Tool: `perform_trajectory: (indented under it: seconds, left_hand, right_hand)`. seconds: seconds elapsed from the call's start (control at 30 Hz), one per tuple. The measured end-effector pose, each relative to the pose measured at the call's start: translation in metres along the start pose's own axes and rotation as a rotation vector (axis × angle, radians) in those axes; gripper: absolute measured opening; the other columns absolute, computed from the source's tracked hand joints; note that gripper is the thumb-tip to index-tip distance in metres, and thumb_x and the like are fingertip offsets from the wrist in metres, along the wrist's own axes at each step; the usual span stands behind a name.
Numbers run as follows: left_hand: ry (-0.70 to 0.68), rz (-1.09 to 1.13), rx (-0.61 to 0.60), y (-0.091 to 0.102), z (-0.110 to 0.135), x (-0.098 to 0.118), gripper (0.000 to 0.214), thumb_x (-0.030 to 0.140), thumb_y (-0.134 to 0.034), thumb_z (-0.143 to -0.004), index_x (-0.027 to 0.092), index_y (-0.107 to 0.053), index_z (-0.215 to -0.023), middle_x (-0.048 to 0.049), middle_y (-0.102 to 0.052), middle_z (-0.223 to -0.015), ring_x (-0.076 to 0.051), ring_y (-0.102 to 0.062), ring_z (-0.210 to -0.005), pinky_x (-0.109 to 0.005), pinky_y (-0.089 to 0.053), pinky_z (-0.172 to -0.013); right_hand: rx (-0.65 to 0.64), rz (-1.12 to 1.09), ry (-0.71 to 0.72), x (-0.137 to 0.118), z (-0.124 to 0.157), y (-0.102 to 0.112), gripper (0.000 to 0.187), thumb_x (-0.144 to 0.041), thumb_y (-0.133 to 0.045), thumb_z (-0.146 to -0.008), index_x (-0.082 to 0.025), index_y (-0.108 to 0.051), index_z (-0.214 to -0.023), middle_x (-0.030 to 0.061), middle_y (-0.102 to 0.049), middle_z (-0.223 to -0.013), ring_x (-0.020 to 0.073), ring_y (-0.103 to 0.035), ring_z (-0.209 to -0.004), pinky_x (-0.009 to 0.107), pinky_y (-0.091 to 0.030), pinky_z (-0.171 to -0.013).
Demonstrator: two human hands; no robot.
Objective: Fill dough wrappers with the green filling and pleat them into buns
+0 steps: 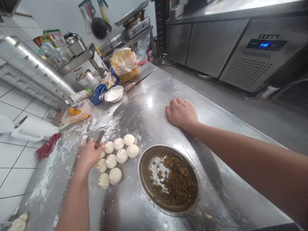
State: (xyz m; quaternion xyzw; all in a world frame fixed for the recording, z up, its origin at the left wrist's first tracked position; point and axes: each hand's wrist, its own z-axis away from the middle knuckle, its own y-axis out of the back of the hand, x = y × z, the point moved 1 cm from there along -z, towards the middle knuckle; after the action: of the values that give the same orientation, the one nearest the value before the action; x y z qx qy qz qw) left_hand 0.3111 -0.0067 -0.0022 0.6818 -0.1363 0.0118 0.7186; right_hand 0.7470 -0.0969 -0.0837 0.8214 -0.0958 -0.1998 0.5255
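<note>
My left hand [88, 157] grips a narrow metal filling spatula [99, 139], its blade pointing up and away from my palm. Right beside that hand sits a cluster of several round pleated raw buns [115, 157] on the floured stainless steel table [149, 122]. To their right is a steel bowl [144, 166] holding a dark brown chopped filling [179, 183]. My right hand [181, 112] rests on the bare steel farther off, fingers curled and holding nothing.
Flour streaks the table's left side. Farther along stand a plate of flour [114, 93], a plastic tub with orange contents [75, 112] and a large food bag [124, 65]. A steel under-counter refrigerator [262, 61] stands beyond the right edge, and a tiled floor lies left.
</note>
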Motion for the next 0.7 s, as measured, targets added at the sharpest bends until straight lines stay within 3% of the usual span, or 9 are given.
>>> perform_trajectory:
  seconds: [0.2, 0.37, 0.7]
  left_hand:
    - [0.007, -0.045, -0.026, 0.01, 0.005, 0.003, 0.025, 0.047, -0.063, -0.085, 0.032, -0.079, -0.097, -0.0009, -0.079, -0.085, -0.027, -0.072, -0.086, -0.033, -0.046, -0.081]
    - [-0.001, -0.042, -0.037, 0.005, 0.003, 0.012, 0.024, 0.048, -0.067, -0.082, 0.029, -0.077, -0.093, -0.0008, -0.079, -0.091, -0.026, -0.071, -0.092, -0.032, -0.045, -0.084]
    - [0.043, 0.024, -0.081, -0.004, -0.007, 0.006, 0.03, 0.049, -0.068, -0.081, 0.024, -0.074, -0.096, -0.0008, -0.078, -0.091, -0.022, -0.071, -0.082, -0.029, -0.045, -0.073]
  right_hand:
    - [-0.003, 0.006, 0.006, 0.0, 0.0, 0.0, 0.051, -0.044, -0.029, -0.105, -0.01, -0.066, -0.115, 0.0217, -0.068, -0.108, 0.0365, -0.06, -0.102, 0.047, -0.043, -0.09]
    - [-0.001, 0.0, 0.008, -0.001, 0.0, 0.0, 0.051, -0.044, -0.03, -0.105, -0.009, -0.065, -0.116, 0.0227, -0.068, -0.109, 0.0369, -0.059, -0.103, 0.047, -0.042, -0.091]
    - [-0.003, 0.004, 0.006, 0.001, -0.001, -0.002, 0.051, -0.043, -0.031, -0.105, -0.008, -0.065, -0.115, 0.0225, -0.067, -0.109, 0.0362, -0.059, -0.102, 0.046, -0.041, -0.09]
